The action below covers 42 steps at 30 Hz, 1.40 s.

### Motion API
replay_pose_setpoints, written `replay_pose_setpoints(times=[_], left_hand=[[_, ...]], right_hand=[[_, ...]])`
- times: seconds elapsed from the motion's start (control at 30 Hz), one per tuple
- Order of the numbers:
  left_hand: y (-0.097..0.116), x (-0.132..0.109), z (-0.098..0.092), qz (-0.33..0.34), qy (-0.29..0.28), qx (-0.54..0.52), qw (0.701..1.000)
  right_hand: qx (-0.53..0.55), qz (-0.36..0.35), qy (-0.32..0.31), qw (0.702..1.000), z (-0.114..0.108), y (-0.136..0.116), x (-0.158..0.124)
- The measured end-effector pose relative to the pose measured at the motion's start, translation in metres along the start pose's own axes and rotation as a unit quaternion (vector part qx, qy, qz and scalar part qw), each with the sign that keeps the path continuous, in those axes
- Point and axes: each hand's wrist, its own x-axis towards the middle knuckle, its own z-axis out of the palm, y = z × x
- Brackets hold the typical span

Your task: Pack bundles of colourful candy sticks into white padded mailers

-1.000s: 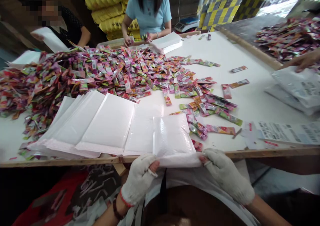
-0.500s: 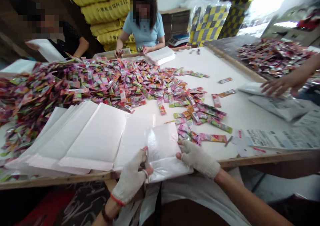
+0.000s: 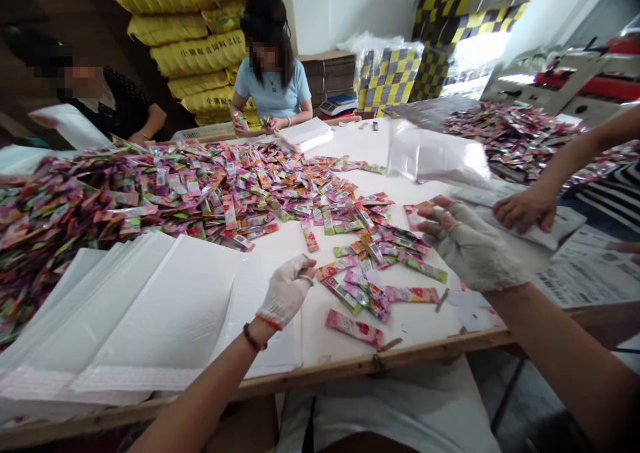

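Observation:
My left hand (image 3: 289, 289), in a white fingerless glove, reaches over the table's near part. Its fingers are closed at the left end of an orange and pink stick sachet (image 3: 339, 267). My right hand (image 3: 467, 245), gloved the same way, is raised at the right with its fingers apart and nothing in them. Beyond it is a white padded mailer (image 3: 440, 154); a gap separates it from my fingers. Loose stick sachets (image 3: 376, 253) lie between my hands. A lone pink sachet (image 3: 354, 329) is near the front edge.
Overlapping flat white mailers (image 3: 155, 306) cover the near left. Behind them spreads a large sachet heap (image 3: 200, 189). Two people sit across the table. At right a co-worker's hand (image 3: 527, 207) presses on a package beside printed label sheets (image 3: 590, 266). Another sachet pile (image 3: 510, 133) is at the back right.
The padded mailer has left both my hands and is now farther off to the right. My right hand moved up and right and opened; my left hand moved forward to the sachets. The view shifted.

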Motion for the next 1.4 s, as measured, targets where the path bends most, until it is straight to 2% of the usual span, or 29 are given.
replay_pose_setpoints(times=[0.07, 0.1, 0.13, 0.2, 0.27, 0.33, 0.37, 0.43, 0.5, 0.57, 0.63, 0.73, 0.8, 0.87, 0.9, 0.97, 1.07, 1.13, 1.2, 1.23, 1.3, 1.4], left_hand=[[0.004, 0.021, 0.015, 0.06, -0.034, 0.072, 0.995], [0.006, 0.031, 0.023, 0.082, -0.051, 0.117, 0.988], [0.008, 0.039, 0.031, 0.093, -0.066, 0.171, 0.979], [0.009, 0.053, 0.046, 0.087, -0.085, 0.293, 0.948], [0.007, 0.062, 0.054, 0.069, -0.095, 0.388, 0.914], [0.004, 0.065, 0.055, 0.067, -0.102, 0.425, 0.897], [0.003, 0.065, 0.052, 0.071, -0.102, 0.421, 0.899], [0.003, 0.061, 0.046, 0.092, -0.101, 0.379, 0.915], [0.007, 0.055, 0.043, 0.129, -0.116, 0.313, 0.934], [0.012, 0.049, 0.048, 0.187, -0.153, 0.263, 0.934], [0.018, 0.046, 0.06, 0.257, -0.205, 0.268, 0.906], [0.022, 0.046, 0.082, 0.321, -0.278, 0.361, 0.83], [0.022, 0.047, 0.09, 0.337, -0.298, 0.414, 0.792], [0.022, 0.047, 0.091, 0.356, -0.284, 0.426, 0.782], [0.021, 0.048, 0.089, 0.364, -0.269, 0.418, 0.788], [0.021, 0.051, 0.082, 0.363, -0.232, 0.375, 0.821], [0.022, 0.059, 0.073, 0.304, -0.192, 0.27, 0.893], [0.025, 0.064, 0.074, 0.248, -0.16, 0.217, 0.93], [0.028, 0.065, 0.079, 0.209, -0.128, 0.206, 0.948], [0.03, 0.063, 0.082, 0.205, -0.127, 0.218, 0.946], [0.031, 0.053, 0.09, 0.221, -0.163, 0.26, 0.926], [0.025, 0.033, 0.101, 0.259, -0.262, 0.344, 0.864]], right_hand=[[-0.159, 0.037, 0.002, 0.987, -0.016, 0.017, 0.001], [-0.26, 0.049, -0.003, 0.964, -0.022, 0.028, 0.0], [-0.362, 0.049, -0.011, 0.931, -0.027, 0.039, -0.002], [-0.535, 0.027, -0.03, 0.844, -0.035, 0.059, -0.004], [-0.64, 0.016, -0.047, 0.767, -0.041, 0.074, -0.005], [-0.69, 0.025, -0.061, 0.72, -0.047, 0.081, -0.006], [-0.701, 0.022, -0.061, 0.71, -0.049, 0.082, -0.007], [-0.697, -0.001, -0.052, 0.715, -0.052, 0.08, -0.012], [-0.666, -0.02, -0.051, 0.744, -0.05, 0.077, -0.018], [-0.631, -0.033, -0.077, 0.771, -0.045, 0.075, -0.026], [-0.618, -0.06, -0.126, 0.773, -0.036, 0.076, -0.032], [-0.648, -0.059, -0.191, 0.735, -0.025, 0.081, -0.037], [-0.673, -0.029, -0.214, 0.708, -0.023, 0.084, -0.037], [-0.68, -0.038, -0.216, 0.7, -0.023, 0.083, -0.032], [-0.673, -0.058, -0.203, 0.709, -0.023, 0.083, -0.028], [-0.639, -0.082, -0.163, 0.747, -0.022, 0.08, -0.016], [-0.567, -0.041, -0.095, 0.817, -0.01, 0.075, 0.007], [-0.541, -0.007, -0.058, 0.839, 0.004, 0.075, 0.023], [-0.541, 0.015, -0.038, 0.84, 0.02, 0.077, 0.037], [-0.55, 0.027, -0.038, 0.834, 0.027, 0.08, 0.044], [-0.583, 0.049, -0.054, 0.809, 0.037, 0.087, 0.055], [-0.624, 0.056, -0.096, 0.773, 0.046, 0.098, 0.064]])
